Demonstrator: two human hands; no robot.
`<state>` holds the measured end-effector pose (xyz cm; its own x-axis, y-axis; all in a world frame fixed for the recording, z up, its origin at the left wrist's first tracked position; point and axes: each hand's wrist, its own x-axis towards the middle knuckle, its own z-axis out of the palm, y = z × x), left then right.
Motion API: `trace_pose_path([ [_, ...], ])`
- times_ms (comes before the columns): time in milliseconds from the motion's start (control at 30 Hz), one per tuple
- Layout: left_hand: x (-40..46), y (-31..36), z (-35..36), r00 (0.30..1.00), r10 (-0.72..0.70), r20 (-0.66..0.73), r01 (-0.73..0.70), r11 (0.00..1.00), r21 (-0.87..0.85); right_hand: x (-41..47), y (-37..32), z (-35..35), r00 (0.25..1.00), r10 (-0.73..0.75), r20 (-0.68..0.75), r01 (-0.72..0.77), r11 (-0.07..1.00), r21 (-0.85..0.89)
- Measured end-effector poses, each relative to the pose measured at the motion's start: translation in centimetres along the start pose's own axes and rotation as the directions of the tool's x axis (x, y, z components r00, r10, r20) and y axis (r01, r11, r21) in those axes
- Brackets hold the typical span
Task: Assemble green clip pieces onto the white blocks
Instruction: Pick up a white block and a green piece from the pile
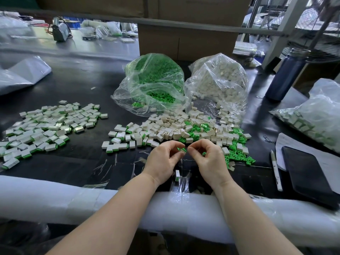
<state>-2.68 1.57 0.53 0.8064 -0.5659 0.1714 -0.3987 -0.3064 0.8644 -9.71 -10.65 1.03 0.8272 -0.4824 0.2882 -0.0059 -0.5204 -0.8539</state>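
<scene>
Hands close together above black desk (77, 85): left hand (162, 159) fingers pinching white block (182, 150), right hand (207, 159) fingers curled, pinching green clip (184, 149) against it.

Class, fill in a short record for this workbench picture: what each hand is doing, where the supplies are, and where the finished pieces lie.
left hand: pinches a white block with green clip
right hand: fingers curled at the same piece
green clip bag: open, behind the hands
white block bag: right of the green bag
loose parts pile: mixed, before the bags
finished pile: left on the table
water bottle: far right, upright
</scene>
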Motion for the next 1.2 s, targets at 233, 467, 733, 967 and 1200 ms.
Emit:
trace_pose_path([
  [233,0.2,-0.1,-0.1,0.962,0.016,-0.272,0.023,0.99,0.138,0.3,0.6,-0.8,0.962,0.097,-0.254,-0.157,0.961,-0.228],
  [467,0.3,-0.5,0.1,0.963,-0.035,-0.269,0.125,0.937,0.327,0.7,1.1,-1.7,0.818,0.286,-0.499,-0.497,0.788,-0.364],
  [733,0.3,-0.5,0.3,0.965,-0.062,-0.254,0.161,0.906,0.392,1.2,1.8,-1.8,0.774,0.421,-0.472,-0.621,0.648,-0.441],
  [967,0.3,-0.5,0.3,0.963,-0.09,-0.252,0.2,0.867,0.456,1.2,1.7,-2.0,0.798,0.349,-0.492,-0.558,0.736,-0.383],
  [1200,0.0,-0.2,0.1,0.948,0.11,-0.299,0.004,0.935,0.355,0.5,0.6,-0.6,0.986,-0.006,-0.169,-0.026,0.982,-0.187],
])
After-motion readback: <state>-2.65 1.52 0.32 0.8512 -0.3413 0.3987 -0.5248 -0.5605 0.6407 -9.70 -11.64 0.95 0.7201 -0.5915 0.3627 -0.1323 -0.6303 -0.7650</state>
